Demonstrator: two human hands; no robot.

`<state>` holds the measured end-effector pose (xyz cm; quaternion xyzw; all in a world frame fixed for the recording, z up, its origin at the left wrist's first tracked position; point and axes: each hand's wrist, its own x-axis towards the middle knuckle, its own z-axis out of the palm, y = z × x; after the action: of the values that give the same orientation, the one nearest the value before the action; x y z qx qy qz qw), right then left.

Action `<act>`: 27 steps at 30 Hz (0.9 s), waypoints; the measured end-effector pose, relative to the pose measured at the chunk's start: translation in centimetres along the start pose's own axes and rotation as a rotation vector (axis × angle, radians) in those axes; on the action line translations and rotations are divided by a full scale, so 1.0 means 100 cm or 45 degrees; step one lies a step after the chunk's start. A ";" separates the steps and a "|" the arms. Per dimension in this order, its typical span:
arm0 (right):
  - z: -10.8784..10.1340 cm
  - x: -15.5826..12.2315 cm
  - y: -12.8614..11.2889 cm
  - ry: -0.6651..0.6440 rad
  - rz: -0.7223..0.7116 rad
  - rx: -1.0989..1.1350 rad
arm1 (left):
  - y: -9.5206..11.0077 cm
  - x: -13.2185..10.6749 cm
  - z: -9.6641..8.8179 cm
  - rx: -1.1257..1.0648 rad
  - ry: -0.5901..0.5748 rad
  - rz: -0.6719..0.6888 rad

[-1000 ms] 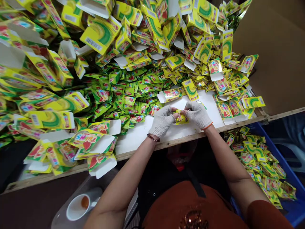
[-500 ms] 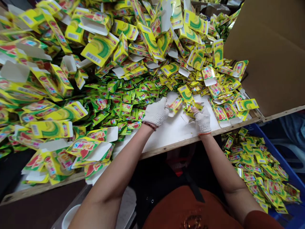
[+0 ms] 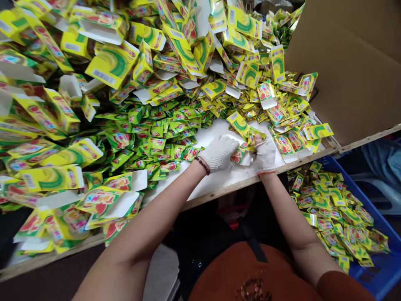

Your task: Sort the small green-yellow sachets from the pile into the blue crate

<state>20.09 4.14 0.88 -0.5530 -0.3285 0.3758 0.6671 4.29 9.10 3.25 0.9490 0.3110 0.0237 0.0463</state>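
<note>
My left hand point(image 3: 219, 154), in a white knit glove, is closed on a small printed carton point(image 3: 238, 155) held low over the white tabletop point(image 3: 203, 184). The carton's white flap end faces my right hand. Close beside it, my gloved right hand point(image 3: 265, 155) pinches yellow candy sachets point(image 3: 252, 139) under its thumb. Their number is hidden by the fingers. Another yellow carton point(image 3: 238, 123) lies just beyond both hands. Green sachets point(image 3: 156, 142) are heaped to the left of my left hand, and more yellow sachets point(image 3: 247, 109) lie behind.
A large pile of open cartons point(image 3: 112, 62) covers the table's left and back. Several flat-lying cartons point(image 3: 291, 142) are right of my right hand. A brown cardboard sheet point(image 3: 347, 75) stands at the right. Below the wooden edge point(image 3: 232, 189), a blue crate point(image 3: 376, 209) holds many filled-looking packs.
My left hand has moved right and nearer to me, bringing the carton up against my right hand. My right hand keeps the yellow sachets. The whole view has shifted slightly.
</note>
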 end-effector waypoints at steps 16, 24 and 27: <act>0.008 -0.018 0.010 -0.211 -0.647 -0.661 | 0.015 -0.050 0.035 -0.310 0.463 -0.676; -0.004 -0.001 0.004 -0.798 -0.452 -0.825 | -0.001 -0.062 0.035 -0.258 0.445 -0.370; -0.001 -0.001 0.003 -0.823 -0.543 -0.997 | 0.001 -0.060 0.035 -0.228 0.386 -0.304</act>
<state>20.07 4.07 0.58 -0.5374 -0.7367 0.2328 0.3380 -0.25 5.24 -0.27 0.8830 0.4214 0.1881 0.0858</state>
